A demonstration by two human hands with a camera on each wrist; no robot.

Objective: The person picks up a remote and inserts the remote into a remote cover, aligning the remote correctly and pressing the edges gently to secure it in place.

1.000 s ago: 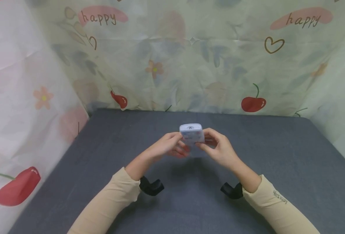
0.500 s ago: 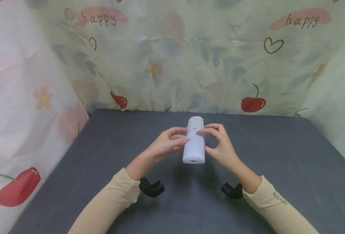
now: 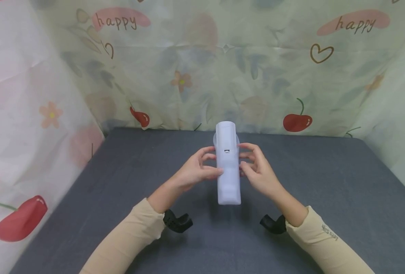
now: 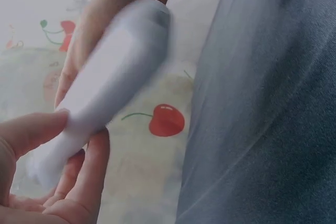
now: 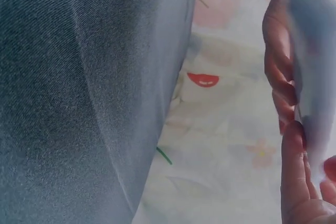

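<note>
A long white plastic device [image 3: 228,179] with a small port in its face is held in the air between both hands. A rounded edge of another part shows behind its upper end. My left hand [image 3: 197,167] grips it from the left, thumb on the near face and fingers at the side. In the left wrist view the thumb [image 4: 39,129] lies on one side of the blurred white device [image 4: 115,66], fingers on the other. My right hand [image 3: 258,167] has curled fingertips and thumb at the right edge. The device's far side is hidden in the head view.
A dark grey cloth-covered table [image 3: 147,160] lies beneath the hands. Patterned fabric hangs behind it as a back curtain [image 3: 223,87] and also along both sides. A black wrist mount [image 3: 177,221] sits under each sleeve cuff.
The device has turned from end-on, its printed side briefly visible, to showing its long plain face with the port. Its upper end has risen toward the curtain, and the fingers have shifted along its sides.
</note>
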